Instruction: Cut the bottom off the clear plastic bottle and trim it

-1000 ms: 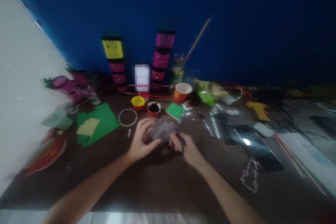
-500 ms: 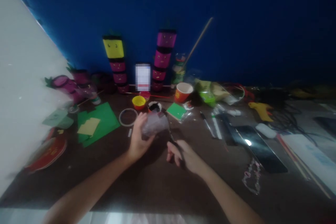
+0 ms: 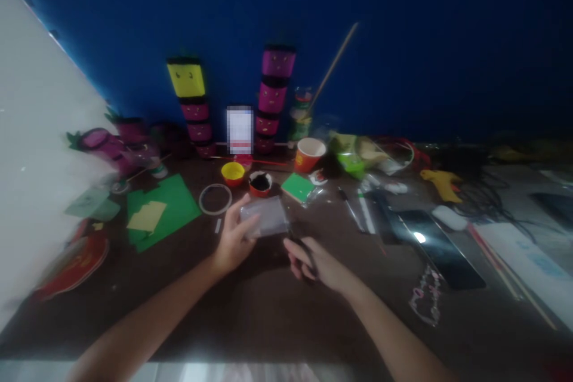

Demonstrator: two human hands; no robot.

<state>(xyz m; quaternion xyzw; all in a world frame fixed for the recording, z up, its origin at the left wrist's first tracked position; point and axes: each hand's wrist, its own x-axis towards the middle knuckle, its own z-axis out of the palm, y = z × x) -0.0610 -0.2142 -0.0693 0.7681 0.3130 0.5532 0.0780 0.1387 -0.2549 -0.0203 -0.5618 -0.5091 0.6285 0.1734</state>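
Note:
A clear, see-through plastic piece (image 3: 268, 216) is gripped at its left side by my left hand (image 3: 235, 236), with the thumb across its front. My right hand (image 3: 307, 259) is closed around dark-handled scissors (image 3: 312, 255), just right of and below the plastic. Their thin blades point up toward its right edge; blur hides whether they touch it. Behind the plastic sit a small red cup with dark contents (image 3: 260, 182) and a yellow cup (image 3: 233, 173). A clear ring (image 3: 215, 199) lies left of my left hand.
Green sheets (image 3: 174, 215) lie at the left near a red round piece (image 3: 83, 265). Decorated towers (image 3: 271, 95), a blurred screen (image 3: 240, 129) and a paper cup (image 3: 310, 155) stand behind. Pens, a phone (image 3: 441, 248), a beaded bracelet (image 3: 427, 298) and a yellow glue gun (image 3: 442, 184) are at the right.
The plastic piece has turned in my left hand, and its broad side now shows more squarely. My left thumb has come onto its front. The whole view has shifted slightly.

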